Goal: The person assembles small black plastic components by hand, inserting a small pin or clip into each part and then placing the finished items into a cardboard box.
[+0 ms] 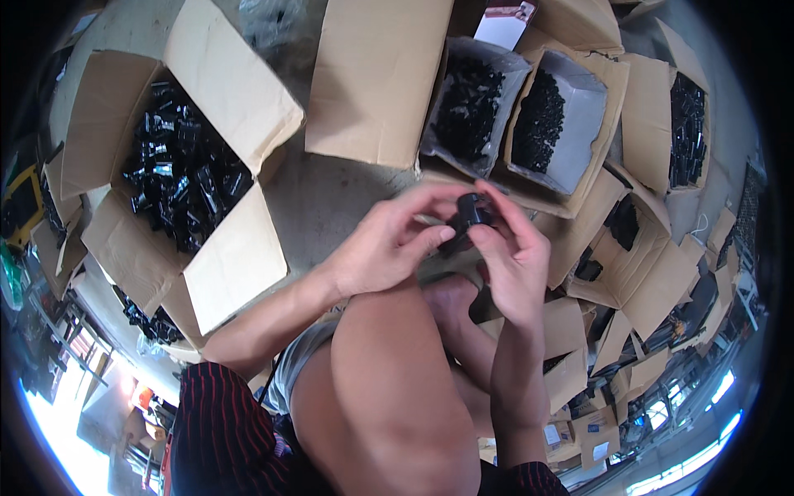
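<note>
Both my hands meet above my raised knee, around a small glossy black plastic part. My left hand pinches it from the left between thumb and fingers. From the other side, the thumb and fingers of my right hand close on the same part. Its exact kind I cannot make out, as the fingers cover much of it. Just beyond my hands stand two grey-lined bins: the left bin holds small black pieces, the right bin a heap of finer black pieces.
At the left, an open cardboard box is full of shiny black plastic parts. More open boxes stand at the right, one with a few black pieces inside. Another box at the far right holds long black parts. Grey floor shows between the boxes.
</note>
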Demonstrator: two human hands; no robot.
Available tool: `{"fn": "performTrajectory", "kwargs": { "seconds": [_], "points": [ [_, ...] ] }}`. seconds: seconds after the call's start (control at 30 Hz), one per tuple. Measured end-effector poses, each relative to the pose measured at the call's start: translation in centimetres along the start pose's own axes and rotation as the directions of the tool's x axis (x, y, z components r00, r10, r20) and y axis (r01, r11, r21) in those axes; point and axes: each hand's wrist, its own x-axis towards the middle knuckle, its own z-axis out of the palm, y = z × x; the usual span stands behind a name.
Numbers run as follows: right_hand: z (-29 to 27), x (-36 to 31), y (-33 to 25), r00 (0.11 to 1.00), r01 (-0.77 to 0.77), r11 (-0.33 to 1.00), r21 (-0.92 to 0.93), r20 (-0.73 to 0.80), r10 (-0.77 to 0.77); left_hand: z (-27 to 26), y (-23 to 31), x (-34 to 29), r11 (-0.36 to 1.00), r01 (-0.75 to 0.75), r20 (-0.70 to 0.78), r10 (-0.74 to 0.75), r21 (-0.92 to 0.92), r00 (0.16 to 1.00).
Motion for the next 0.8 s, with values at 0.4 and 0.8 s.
{"fn": "performTrajectory", "kwargs": {
  "seconds": [0.4,0.8],
  "points": [
    [0.4,-0.6,1.2,0.994,0.111,0.994,0.001,0.004,-0.111,-0.6,-0.5,-0.9,0.962,0.138,0.131,-0.109,-0.234,0.985],
    [-1.4,-1.4,0.0,0.952,0.306,0.93,-0.206,0.052,-0.302,0.9,0.7,-0.6,0.988,-0.154,0.059,0.155,-0.022,0.986]
  ]
}}
